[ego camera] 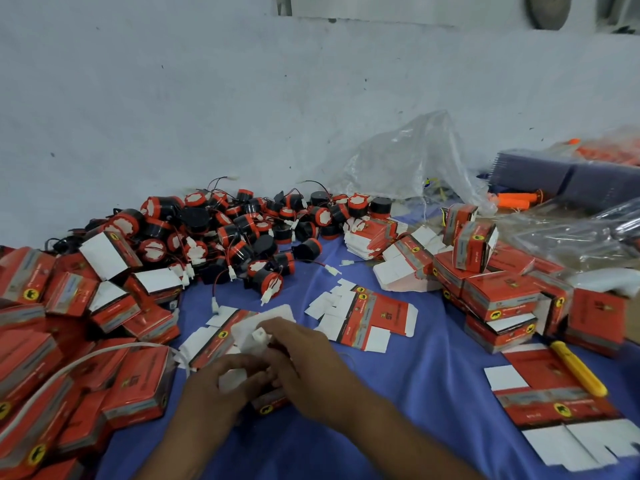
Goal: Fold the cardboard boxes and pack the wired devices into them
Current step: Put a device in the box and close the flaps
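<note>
The left hand (225,379) and right hand (301,355) both grip a half-folded red box (268,404) low over the blue cloth (415,375), and since a white plug (259,336) pokes out, a closing flap may pinch the wire or crease.

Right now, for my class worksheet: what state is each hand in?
Left hand: grip closed on the half-folded red cardboard box with white flaps.
Right hand: grip closed on the same box.
</note>
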Demonstrator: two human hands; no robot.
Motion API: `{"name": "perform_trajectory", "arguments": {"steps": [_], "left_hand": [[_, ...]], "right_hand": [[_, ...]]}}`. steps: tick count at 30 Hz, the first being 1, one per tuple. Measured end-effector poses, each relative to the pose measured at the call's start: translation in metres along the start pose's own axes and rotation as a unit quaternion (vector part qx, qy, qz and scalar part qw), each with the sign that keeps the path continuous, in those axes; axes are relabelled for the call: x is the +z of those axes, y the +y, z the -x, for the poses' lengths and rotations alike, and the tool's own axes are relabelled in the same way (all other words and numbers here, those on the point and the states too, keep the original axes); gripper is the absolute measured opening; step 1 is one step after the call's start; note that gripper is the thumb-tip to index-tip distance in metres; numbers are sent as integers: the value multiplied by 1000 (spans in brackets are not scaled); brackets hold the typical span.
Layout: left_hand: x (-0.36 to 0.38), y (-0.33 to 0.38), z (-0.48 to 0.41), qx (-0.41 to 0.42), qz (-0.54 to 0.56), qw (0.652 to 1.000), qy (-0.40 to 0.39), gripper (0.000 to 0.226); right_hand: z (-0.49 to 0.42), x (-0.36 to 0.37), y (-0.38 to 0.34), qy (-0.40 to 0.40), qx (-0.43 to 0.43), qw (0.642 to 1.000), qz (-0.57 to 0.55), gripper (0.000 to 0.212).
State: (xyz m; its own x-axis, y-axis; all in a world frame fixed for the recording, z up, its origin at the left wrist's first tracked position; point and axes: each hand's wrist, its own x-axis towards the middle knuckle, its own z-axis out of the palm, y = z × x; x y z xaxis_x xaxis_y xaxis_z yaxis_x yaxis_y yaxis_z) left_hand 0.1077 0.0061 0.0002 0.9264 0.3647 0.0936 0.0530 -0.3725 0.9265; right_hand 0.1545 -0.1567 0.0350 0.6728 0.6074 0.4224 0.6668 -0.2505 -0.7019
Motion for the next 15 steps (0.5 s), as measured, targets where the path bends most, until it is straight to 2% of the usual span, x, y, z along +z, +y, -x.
{"name": "perform_trajectory", "arguments": {"steps": [3,7,11,15], "left_hand": [[5,-5,0,-31,83,996,3,21],[8,-8,-9,-91,148,984,34,35],[13,-9,-16,-118,163,979,25,31],[25,-5,-14,-104,162,977,91,35]], "right_hand": [[0,2,8,15,6,997,72,26],[3,4,8,-36,-22,989,140,18],[6,-2,-2,-40,-48,992,107,28],[8,-8,1,-64,-55,995,56,23]]}}
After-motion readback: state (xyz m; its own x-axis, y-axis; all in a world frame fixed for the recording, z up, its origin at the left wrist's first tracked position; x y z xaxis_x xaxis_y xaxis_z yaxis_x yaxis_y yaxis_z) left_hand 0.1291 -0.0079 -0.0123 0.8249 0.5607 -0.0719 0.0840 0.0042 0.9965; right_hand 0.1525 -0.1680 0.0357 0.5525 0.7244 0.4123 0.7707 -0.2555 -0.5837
